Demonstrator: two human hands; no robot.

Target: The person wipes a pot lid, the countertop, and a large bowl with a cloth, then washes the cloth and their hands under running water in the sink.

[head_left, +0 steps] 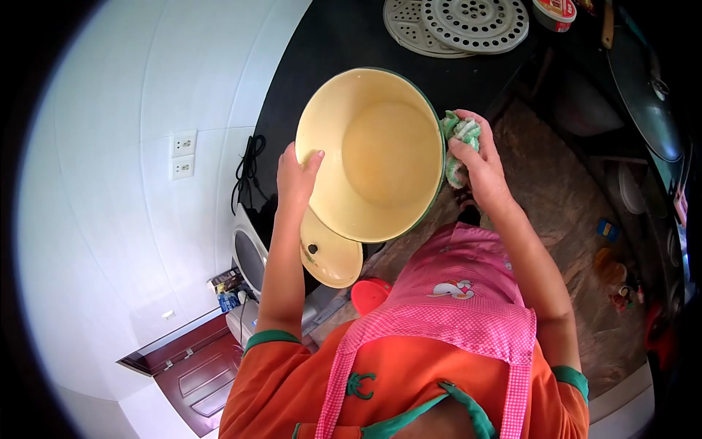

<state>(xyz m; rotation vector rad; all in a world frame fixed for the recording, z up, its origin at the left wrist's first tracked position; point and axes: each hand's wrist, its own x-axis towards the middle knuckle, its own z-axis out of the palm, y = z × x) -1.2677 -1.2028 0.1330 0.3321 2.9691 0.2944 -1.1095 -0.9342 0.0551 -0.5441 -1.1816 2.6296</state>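
A large cream enamel pot [391, 154] with a dark green rim is tilted so that its bare inside faces me. My left hand [296, 175] grips its left side, thumb over the rim and fingers hidden behind the wall. At the pot's right side, my right hand [479, 157] is closed around a crumpled green and white cloth [462, 132], which lies against or very near the rim. Below the pot, a matching cream lid [333, 256] with a black knob shows partly behind it.
Two perforated steamer plates [475, 22] lie on the black countertop [307, 66], beside a red and white tub [556, 13]. A wok lid [647, 88] is at the far right. A black cord [250, 164] hangs along the wall near two sockets [183, 155]. Something red [371, 294] sits below the lid.
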